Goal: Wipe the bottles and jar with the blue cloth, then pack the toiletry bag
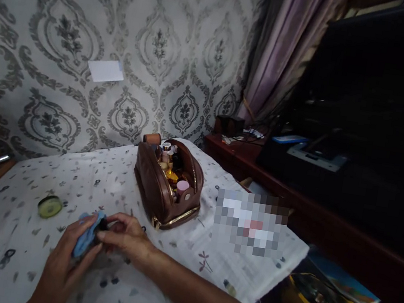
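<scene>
In the head view my left hand point(67, 253) is closed around a crumpled light-blue cloth point(85, 241). My right hand point(130, 239) meets it from the right, thumb and fingers pinching a small dark object point(102, 224) against the cloth. Its kind is too dim and partly covered to tell. Behind my hands stands a brown toiletry bag point(150, 189), unzipped at the top. Small bottles and a pink-capped container point(182, 186) show inside it. Left of my hands lies a round, shallow greenish lid or dish point(50, 207).
A white patterned cloth point(105, 187) covers the table. A blurred-out item point(248, 224) lies on its right side. Beyond the right edge are a dark red desk point(232, 151) and a large black screen point(377, 96). Patterned wallpaper point(156, 48) rises behind.
</scene>
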Tool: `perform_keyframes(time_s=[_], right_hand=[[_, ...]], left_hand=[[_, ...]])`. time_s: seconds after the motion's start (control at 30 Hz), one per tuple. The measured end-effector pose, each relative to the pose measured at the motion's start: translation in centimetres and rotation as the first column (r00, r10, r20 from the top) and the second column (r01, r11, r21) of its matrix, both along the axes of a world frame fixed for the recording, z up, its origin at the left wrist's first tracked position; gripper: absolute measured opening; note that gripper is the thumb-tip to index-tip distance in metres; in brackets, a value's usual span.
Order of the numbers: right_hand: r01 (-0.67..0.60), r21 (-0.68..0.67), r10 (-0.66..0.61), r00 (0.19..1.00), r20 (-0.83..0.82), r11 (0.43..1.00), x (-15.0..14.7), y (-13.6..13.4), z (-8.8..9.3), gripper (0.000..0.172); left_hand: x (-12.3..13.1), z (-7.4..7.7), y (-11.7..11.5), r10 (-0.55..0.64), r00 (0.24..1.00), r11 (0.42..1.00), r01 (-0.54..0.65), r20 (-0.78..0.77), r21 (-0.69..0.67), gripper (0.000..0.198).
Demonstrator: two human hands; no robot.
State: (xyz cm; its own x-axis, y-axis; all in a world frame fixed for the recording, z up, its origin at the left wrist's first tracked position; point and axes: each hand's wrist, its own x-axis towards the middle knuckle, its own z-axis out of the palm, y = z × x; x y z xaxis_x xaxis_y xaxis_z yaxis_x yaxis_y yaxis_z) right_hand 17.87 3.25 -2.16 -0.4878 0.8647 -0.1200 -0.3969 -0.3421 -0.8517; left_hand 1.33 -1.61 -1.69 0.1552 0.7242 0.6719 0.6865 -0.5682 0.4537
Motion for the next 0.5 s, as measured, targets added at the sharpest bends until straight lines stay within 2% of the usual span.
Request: perform_keyframes(time_s=[0.1, 0.23, 0.3, 0.37, 0.43, 0.5], right_hand=[[0.012, -0.014, -0.013, 1.000, -0.006, 1.000, -0.1, -0.1, 0.1, 0.080], [-0.016, -0.035, 0.015, 0.999, -0.038, 0.999, -0.3, -0.4, 0.5, 0.087], [-0.025, -0.023, 0.025, 0.999, -0.026, 0.999, 0.0, -0.7, 0.9, 0.090], [-0.036, 0.029, 0.035, 0.999, 0.028, 0.999, 0.6, -1.0, 1.7, 0.089], [-0.029, 0.126, 0.013, 0.992, 0.128, 0.992, 1.7, -1.4, 2.8, 0.081], [0.016, 0.252, -0.076, 0.971, 0.229, 0.968, 3.2, -1.9, 4.0, 0.067]], left_hand=[[-0.2, 0.4, 0.3, 0.086, 0.990, 0.973, -0.061, 0.107, -0.222, 0.046], [-0.9, 1.2, 0.9, 0.167, 0.953, 0.872, -0.023, 0.253, -0.489, 0.062], [-1.2, 1.7, 1.2, 0.186, 0.944, 0.840, -0.009, 0.274, -0.542, 0.067], [-1.2, 2.3, 1.3, 0.200, 0.937, 0.840, -0.013, 0.288, -0.543, 0.066], [-1.0, 2.8, 1.5, 0.200, 0.931, 0.850, -0.010, 0.306, -0.526, 0.063], [-0.7, 3.2, 1.9, 0.181, 0.929, 0.848, 0.018, 0.322, -0.530, 0.062]])
